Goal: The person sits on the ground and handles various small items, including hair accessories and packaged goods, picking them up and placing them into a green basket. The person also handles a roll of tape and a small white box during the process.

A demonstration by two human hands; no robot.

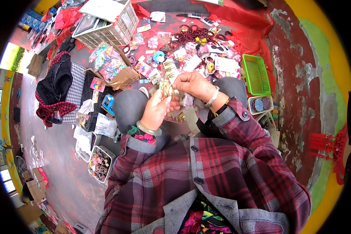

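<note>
Over my lap, between my knees, both hands are closed on a shiny see-through packet [167, 89] with gold and pale bands in it. My left hand [156, 110], wearing a pale bangle, grips its lower part with thumb and curled fingers. My right hand [198, 85] pinches its upper right edge, thumb against forefinger. Below the right hand hangs a greyish fuzzy piece [188, 100]; what holds it is hidden. Just beyond my hands lies a strip of pale carded pieces [169, 67], near a heap of hair accessories [218, 58].
Dark red bead strings [191, 34] lie at the back. On the right stand a green basket [256, 74] and a white basket [250, 103] with round pieces. Left are a cardboard box [124, 78] of colourful packets, a large crate [123, 31] and a basket of hair ties [112, 156].
</note>
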